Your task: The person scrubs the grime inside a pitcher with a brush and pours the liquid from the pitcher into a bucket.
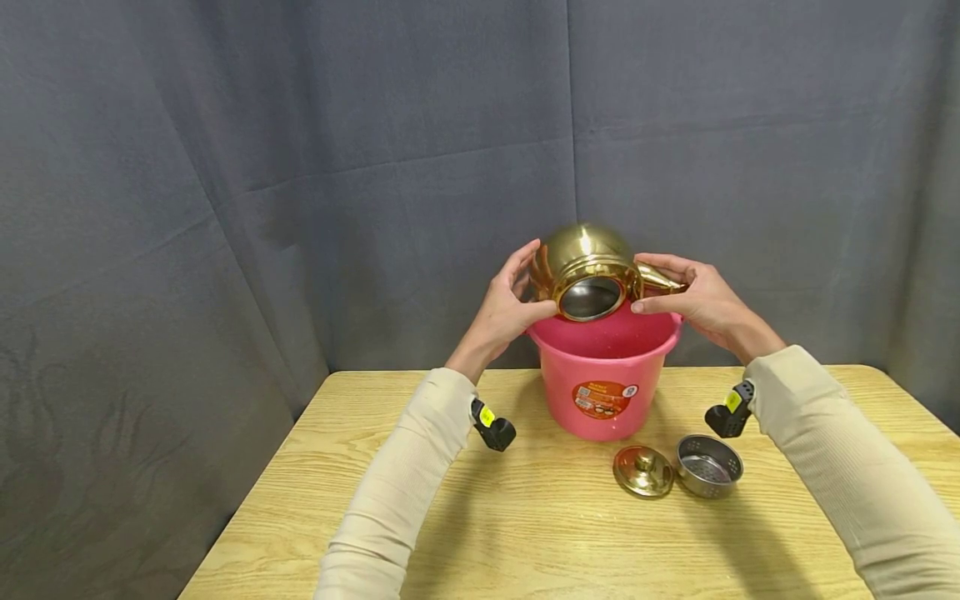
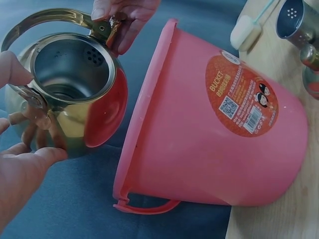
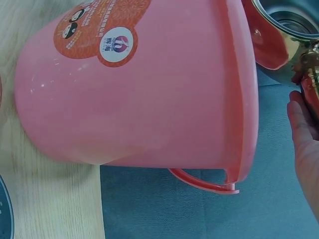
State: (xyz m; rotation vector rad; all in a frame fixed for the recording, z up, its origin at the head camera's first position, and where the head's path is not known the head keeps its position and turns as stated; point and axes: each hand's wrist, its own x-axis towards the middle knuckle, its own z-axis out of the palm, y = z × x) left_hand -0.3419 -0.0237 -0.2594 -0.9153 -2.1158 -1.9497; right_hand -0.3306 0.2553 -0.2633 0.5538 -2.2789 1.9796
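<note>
A gold kettle [image 1: 587, 244] is held up over the mouth of a pink bucket [image 1: 558, 387], tipped so its round opening faces me. My left hand [image 1: 504, 310] grips the kettle's body from the left, thumb near the opening's rim and fingers around the side. On the other side my right hand [image 1: 705, 298] holds the kettle at its spout [image 1: 658, 279], thumb in front and fingers behind. In the left wrist view the kettle's arched handle [image 2: 52, 17] and its bare steel inside [image 2: 72, 69] show, with holes where the spout joins.
In front of the bucket, a gold lid [image 1: 643, 479] with a knob lies beside a perforated steel strainer cup [image 1: 708, 468] on the wooden table [image 1: 510, 517]. A white-headed brush [image 2: 245, 32] with a pale blue stem lies near the bucket. Behind hangs a grey curtain [image 1: 420, 167].
</note>
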